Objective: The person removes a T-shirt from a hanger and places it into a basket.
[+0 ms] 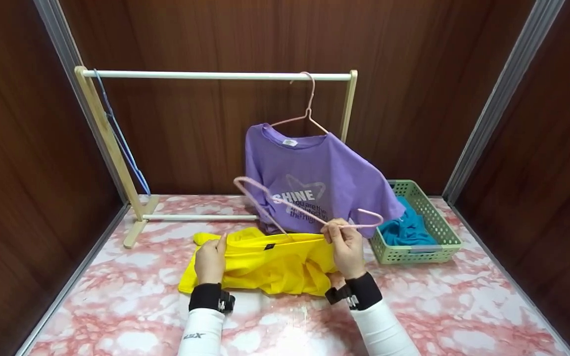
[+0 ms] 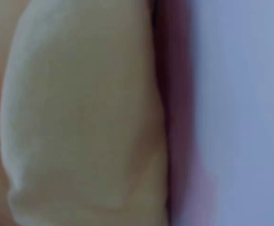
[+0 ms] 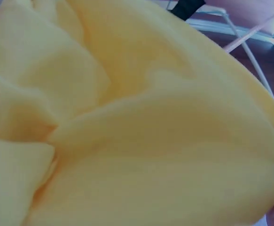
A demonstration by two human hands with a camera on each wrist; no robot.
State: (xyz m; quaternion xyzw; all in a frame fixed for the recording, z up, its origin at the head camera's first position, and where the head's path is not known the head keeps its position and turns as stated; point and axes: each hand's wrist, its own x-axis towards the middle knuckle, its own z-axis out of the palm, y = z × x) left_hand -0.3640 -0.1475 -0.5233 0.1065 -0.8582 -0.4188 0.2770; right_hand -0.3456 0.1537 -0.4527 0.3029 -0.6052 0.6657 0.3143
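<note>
A yellow garment (image 1: 275, 272) with a small black tag hangs spread between both hands just over the table. My left hand (image 1: 210, 260) grips its upper edge on the left, thumb on top. At the other end, my right hand (image 1: 347, 252) pinches a pink clothes hanger (image 1: 297, 208) near its hook, along with the garment's edge. One shoulder of the hanger sticks up; its lower part passes behind the garment's upper edge, where the rest is hidden. Yellow cloth (image 3: 174, 141) fills most of the right wrist view. The left wrist view is blurred, mostly pale cloth (image 2: 85, 113).
Behind stands a rack with a white bar (image 1: 206, 75). A purple T-shirt (image 1: 305, 168) hangs there on a pink hanger, blue hangers (image 1: 121, 138) at its left end. On the right, a green basket (image 1: 441, 230) holds teal cloth (image 1: 406, 227). Brown walls enclose the marbled table (image 1: 136, 296).
</note>
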